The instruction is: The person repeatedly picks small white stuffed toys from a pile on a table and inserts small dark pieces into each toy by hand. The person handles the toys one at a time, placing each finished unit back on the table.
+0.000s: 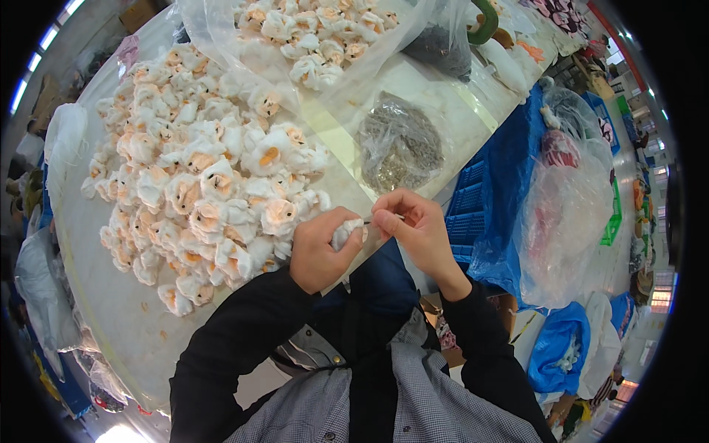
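Note:
At the table's near edge my left hand is closed around a small white plush piece, most of which the fingers cover. Just to its right, my right hand pinches a thin, pale-ended stick-like tool. Its dark, narrow tip reaches toward the plush piece; whether it goes in, I cannot tell. A large heap of white and peach plush pieces, many with small dark eyes, spreads to the left of my hands. Beyond my right hand lies a clear plastic bag of small brownish-grey parts.
More plush pieces sit in a clear bag at the far side of the white table. A dark grey bundle lies at the back. Right of the table stand blue crates and a big clear bag.

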The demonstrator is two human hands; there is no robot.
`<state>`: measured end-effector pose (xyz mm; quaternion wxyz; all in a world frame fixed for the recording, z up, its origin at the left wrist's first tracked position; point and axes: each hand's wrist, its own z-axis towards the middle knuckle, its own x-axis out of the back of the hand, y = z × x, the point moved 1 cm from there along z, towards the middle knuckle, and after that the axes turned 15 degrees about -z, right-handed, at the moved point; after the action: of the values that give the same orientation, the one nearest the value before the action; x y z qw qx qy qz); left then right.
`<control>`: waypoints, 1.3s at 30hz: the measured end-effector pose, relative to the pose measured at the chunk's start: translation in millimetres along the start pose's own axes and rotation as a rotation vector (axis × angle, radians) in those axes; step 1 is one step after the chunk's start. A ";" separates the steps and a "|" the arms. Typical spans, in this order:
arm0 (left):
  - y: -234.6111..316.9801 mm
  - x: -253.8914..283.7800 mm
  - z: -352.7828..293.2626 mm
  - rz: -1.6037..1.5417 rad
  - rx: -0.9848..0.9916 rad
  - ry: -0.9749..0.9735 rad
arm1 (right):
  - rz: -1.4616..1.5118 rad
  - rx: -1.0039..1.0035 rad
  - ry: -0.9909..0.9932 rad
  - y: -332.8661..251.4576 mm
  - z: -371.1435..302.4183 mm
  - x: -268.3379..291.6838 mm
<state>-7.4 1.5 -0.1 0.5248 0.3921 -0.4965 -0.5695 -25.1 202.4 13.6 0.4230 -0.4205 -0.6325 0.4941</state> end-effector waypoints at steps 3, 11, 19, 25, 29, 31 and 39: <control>0.6 0.5 0.1 0.013 0.006 -0.008 | 0.080 -0.023 -0.041 -3.7 -3.3 -3.6; 1.8 1.1 1.5 -0.023 0.035 -0.030 | 0.129 -0.023 -0.091 6.4 -3.4 -6.4; 0.3 1.5 0.3 -0.005 0.056 -0.041 | -0.211 0.113 0.073 1.0 -8.8 -9.3; -0.5 0.0 1.8 0.034 0.002 -0.057 | -0.403 0.189 0.060 -4.0 -8.5 -8.5; -7.1 -0.6 0.6 0.045 -0.030 -0.071 | -0.470 0.161 0.006 -10.7 -7.3 -7.6; -9.2 -0.8 0.6 0.058 -0.044 -0.078 | -0.457 0.159 0.004 -8.4 -6.6 -8.8; -10.4 -0.3 -0.3 0.114 -0.007 -0.109 | -0.490 0.136 -0.007 -5.2 -5.8 -16.0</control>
<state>-9.2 1.3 -10.4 0.5300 0.3298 -0.5437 -0.5610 -15.5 187.9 17.7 0.5552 -0.2237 -0.6823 0.4197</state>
